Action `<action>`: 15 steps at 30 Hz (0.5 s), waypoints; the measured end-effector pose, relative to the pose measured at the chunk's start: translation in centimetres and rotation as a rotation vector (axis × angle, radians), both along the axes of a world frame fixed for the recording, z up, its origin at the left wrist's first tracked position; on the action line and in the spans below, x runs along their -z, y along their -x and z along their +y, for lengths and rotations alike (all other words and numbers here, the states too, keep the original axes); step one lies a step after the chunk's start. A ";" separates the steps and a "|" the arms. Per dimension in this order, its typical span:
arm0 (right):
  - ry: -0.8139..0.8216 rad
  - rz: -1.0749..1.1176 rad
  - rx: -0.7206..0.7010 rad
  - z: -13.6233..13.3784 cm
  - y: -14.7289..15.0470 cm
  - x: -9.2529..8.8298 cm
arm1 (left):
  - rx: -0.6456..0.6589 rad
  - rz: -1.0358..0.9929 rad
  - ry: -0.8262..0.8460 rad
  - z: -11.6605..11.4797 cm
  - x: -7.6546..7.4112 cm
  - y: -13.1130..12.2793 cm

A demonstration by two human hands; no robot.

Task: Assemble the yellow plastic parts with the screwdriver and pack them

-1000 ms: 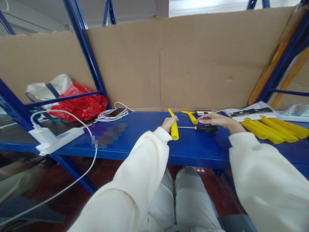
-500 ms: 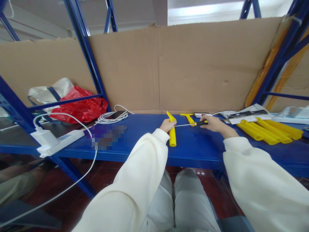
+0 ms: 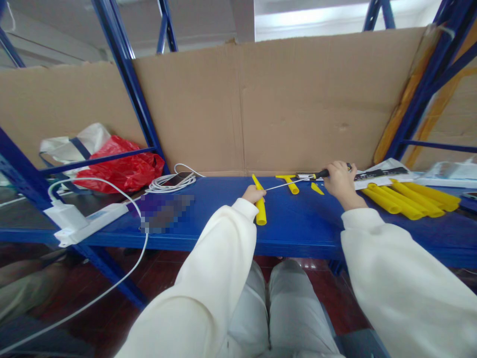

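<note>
My left hand point(image 3: 254, 194) is closed round a yellow plastic handle point(image 3: 261, 214), a hollow tube with a narrower tapered top, held over the blue tabletop. In my right hand point(image 3: 340, 181) is a screwdriver point(image 3: 321, 174) with a black and yellow grip. Its long thin shaft slants down leftward to the yellow handle at my left fingers; I cannot tell whether the tip is inside it. Just behind the shaft lies a T-shaped yellow tool point(image 3: 292, 186). A small pointed yellow piece point(image 3: 317, 188) rests left of my right hand.
Several yellow tubes point(image 3: 413, 201) lie at the right beside black-and-white packaging point(image 3: 383, 174). At the left are a coiled white cable point(image 3: 169, 184), a power strip point(image 3: 93, 223) with a charger, and a red plastic bag point(image 3: 122, 164). Cardboard point(image 3: 298, 109) walls the back.
My right hand has moved right and up with the screwdriver, tilting its grip end higher. The small pointed yellow piece has come into view. My left hand still grips the yellow handle.
</note>
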State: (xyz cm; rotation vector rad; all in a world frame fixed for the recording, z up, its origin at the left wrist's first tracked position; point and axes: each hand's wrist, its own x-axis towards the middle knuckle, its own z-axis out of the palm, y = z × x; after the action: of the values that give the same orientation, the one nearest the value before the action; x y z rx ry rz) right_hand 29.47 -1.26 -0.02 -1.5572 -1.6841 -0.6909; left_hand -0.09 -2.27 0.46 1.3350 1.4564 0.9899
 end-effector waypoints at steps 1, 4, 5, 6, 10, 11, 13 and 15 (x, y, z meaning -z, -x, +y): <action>-0.002 -0.001 0.021 0.0 -0.1 0.0 | 0.006 0.009 -0.001 0.0 -0.1 0.0; -0.005 0.002 0.058 -0.1 -0.1 0.0 | 0.014 0.020 -0.011 -0.1 -0.2 0.0; -0.007 0.005 0.060 -0.1 -0.1 0.0 | 0.014 0.022 -0.015 0.0 -0.2 0.1; -0.005 0.010 0.059 -0.2 -0.1 -0.1 | 0.013 0.023 -0.016 0.0 -0.2 0.1; 0.043 0.049 0.090 -0.8 0.0 -0.6 | 0.001 0.012 -0.017 0.0 -0.2 0.1; 0.057 0.060 0.104 -0.9 0.0 -0.7 | -0.002 0.008 -0.018 0.0 -0.2 0.1; 0.070 0.078 0.127 -1.1 0.0 -0.8 | -0.001 0.003 -0.016 0.0 -0.2 0.1; 0.063 0.088 0.140 -1.2 -0.1 -0.9 | 0.003 0.003 -0.012 -0.1 -0.3 0.1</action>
State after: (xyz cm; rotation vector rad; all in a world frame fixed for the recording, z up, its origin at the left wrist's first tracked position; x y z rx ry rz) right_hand 29.57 -2.47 0.86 -1.7371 -1.5573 -0.6353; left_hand -0.17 -2.35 0.72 1.3476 1.4521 0.9964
